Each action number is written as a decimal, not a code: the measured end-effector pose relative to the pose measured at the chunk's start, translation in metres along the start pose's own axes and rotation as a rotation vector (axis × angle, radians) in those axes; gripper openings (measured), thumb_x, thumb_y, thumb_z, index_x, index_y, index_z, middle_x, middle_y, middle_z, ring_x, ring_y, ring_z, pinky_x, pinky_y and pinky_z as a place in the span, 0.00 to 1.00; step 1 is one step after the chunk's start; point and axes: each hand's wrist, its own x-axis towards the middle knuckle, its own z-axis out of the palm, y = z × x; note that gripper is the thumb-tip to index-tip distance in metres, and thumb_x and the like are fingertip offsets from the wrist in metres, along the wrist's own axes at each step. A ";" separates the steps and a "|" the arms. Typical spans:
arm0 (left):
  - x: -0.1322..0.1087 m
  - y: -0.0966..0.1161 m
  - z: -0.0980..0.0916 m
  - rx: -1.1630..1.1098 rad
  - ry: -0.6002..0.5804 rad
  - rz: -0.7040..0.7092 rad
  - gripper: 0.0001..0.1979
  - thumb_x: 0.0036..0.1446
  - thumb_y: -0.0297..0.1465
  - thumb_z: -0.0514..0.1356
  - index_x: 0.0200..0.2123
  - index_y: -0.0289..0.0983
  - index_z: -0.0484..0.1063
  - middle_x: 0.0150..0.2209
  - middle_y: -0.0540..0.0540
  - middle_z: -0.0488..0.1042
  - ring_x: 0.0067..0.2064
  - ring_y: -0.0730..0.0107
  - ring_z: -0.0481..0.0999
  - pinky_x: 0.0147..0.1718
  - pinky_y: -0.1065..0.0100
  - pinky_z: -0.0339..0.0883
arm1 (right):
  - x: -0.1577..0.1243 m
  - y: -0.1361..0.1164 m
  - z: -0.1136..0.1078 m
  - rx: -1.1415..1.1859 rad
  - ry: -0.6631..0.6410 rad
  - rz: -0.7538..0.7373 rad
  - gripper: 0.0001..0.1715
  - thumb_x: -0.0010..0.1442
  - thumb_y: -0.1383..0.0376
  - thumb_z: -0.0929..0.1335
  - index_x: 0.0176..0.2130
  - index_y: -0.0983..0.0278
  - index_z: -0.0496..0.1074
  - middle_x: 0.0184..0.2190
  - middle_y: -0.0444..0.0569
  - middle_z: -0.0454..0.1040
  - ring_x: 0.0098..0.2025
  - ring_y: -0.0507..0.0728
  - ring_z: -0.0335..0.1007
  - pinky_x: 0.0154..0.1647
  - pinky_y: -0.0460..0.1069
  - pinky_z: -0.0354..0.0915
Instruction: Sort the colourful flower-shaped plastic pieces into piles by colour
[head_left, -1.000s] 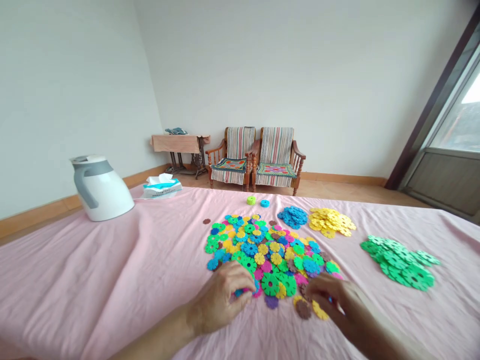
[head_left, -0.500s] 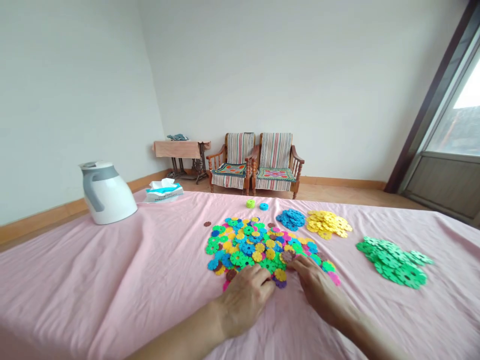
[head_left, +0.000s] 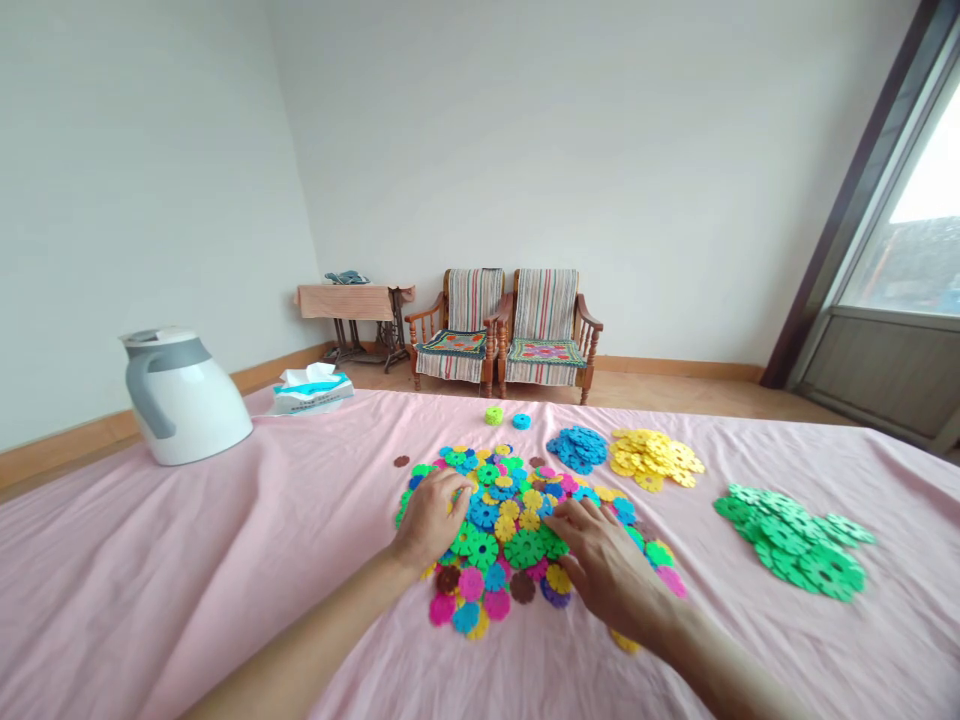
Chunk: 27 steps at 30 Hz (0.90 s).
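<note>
A mixed pile of flower-shaped plastic discs in green, blue, yellow, pink, purple and brown lies on the pink cloth. Over the pile's left side, my left hand has its fingers bent forward and its thumb apart; no disc shows in it. My right hand rests on the right side of the pile, fingers extended onto the discs and thumb spread away. What lies under both palms is hidden. Single-colour heaps sit to the right: blue discs, yellow discs and larger green discs.
Behind the pile stand a small lime-green stack and a small blue stack. A white and grey jug and a tissue box are at the left on the pink cloth. Two armchairs stand beyond the table.
My left hand has moved forward and left from the pile's near edge, uncovering pink, brown and blue discs there. My right hand has spread its fingers; the brown disc at its fingertips no longer shows.
</note>
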 end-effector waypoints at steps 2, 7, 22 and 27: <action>-0.002 -0.012 0.001 -0.005 0.065 -0.019 0.10 0.58 0.29 0.53 0.33 0.37 0.74 0.34 0.45 0.76 0.40 0.63 0.74 0.41 0.63 0.67 | 0.000 0.002 0.004 -0.013 -0.010 -0.004 0.13 0.57 0.73 0.63 0.40 0.60 0.71 0.38 0.49 0.69 0.42 0.58 0.63 0.42 0.52 0.60; -0.008 -0.030 0.000 -0.049 0.168 -0.090 0.09 0.58 0.31 0.53 0.33 0.37 0.73 0.36 0.45 0.76 0.40 0.64 0.75 0.41 0.65 0.68 | -0.007 0.008 0.014 0.025 0.046 -0.031 0.10 0.62 0.69 0.61 0.36 0.59 0.71 0.34 0.47 0.70 0.38 0.56 0.64 0.39 0.51 0.61; -0.004 -0.026 -0.008 -0.136 0.128 -0.262 0.14 0.57 0.37 0.52 0.34 0.36 0.74 0.34 0.45 0.78 0.38 0.63 0.78 0.37 0.67 0.71 | -0.005 0.028 0.025 0.209 0.286 0.297 0.14 0.59 0.62 0.63 0.44 0.58 0.73 0.37 0.49 0.72 0.41 0.58 0.68 0.42 0.53 0.65; -0.005 -0.026 -0.009 -0.142 0.128 -0.271 0.14 0.57 0.38 0.52 0.33 0.36 0.74 0.31 0.47 0.78 0.37 0.64 0.78 0.38 0.67 0.71 | -0.004 0.005 0.016 0.195 0.138 0.229 0.13 0.56 0.63 0.67 0.43 0.57 0.73 0.41 0.50 0.71 0.43 0.61 0.65 0.46 0.57 0.62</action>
